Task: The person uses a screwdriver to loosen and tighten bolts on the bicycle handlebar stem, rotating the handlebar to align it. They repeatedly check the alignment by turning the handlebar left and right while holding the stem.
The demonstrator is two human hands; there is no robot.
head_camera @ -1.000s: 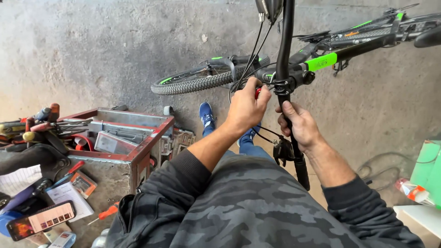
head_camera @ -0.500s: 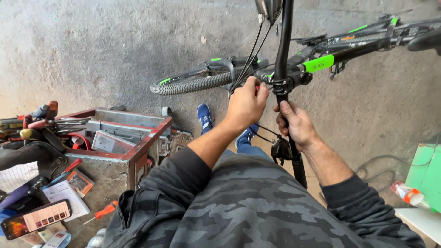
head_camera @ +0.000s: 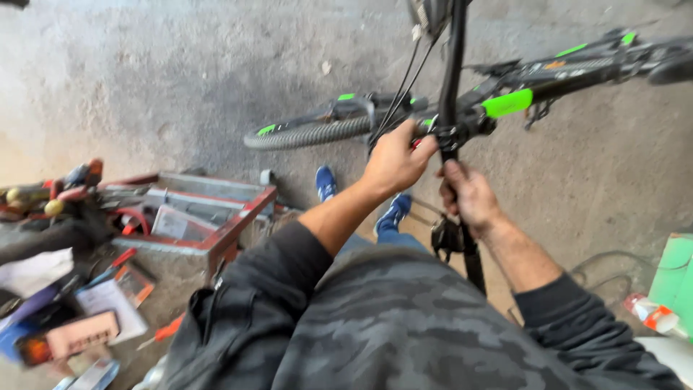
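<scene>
A black bicycle with green accents [head_camera: 548, 79] stands in front of me on a concrete floor. Its black handlebar [head_camera: 455, 87] runs down the middle of the view, with cables beside it. My left hand [head_camera: 395, 160] is closed around the stem clamp area [head_camera: 451, 136]. Just below it my right hand [head_camera: 469, 193] grips the lower part of the handlebar. The front wheel with its knobby tyre [head_camera: 310, 133] points left behind my hands. Both sleeves are dark camouflage fabric.
An open red metal toolbox [head_camera: 195, 217] with tools sits on the floor at left, with screwdrivers, small boxes and papers [head_camera: 79, 318] scattered in front. My blue shoes [head_camera: 326, 182] show below the wheel. A green box [head_camera: 675, 278] and a bottle lie at right.
The view has tilted slightly and blurred. Both hands stay on the handlebar and stem, and my right hand has slid a little lower.
</scene>
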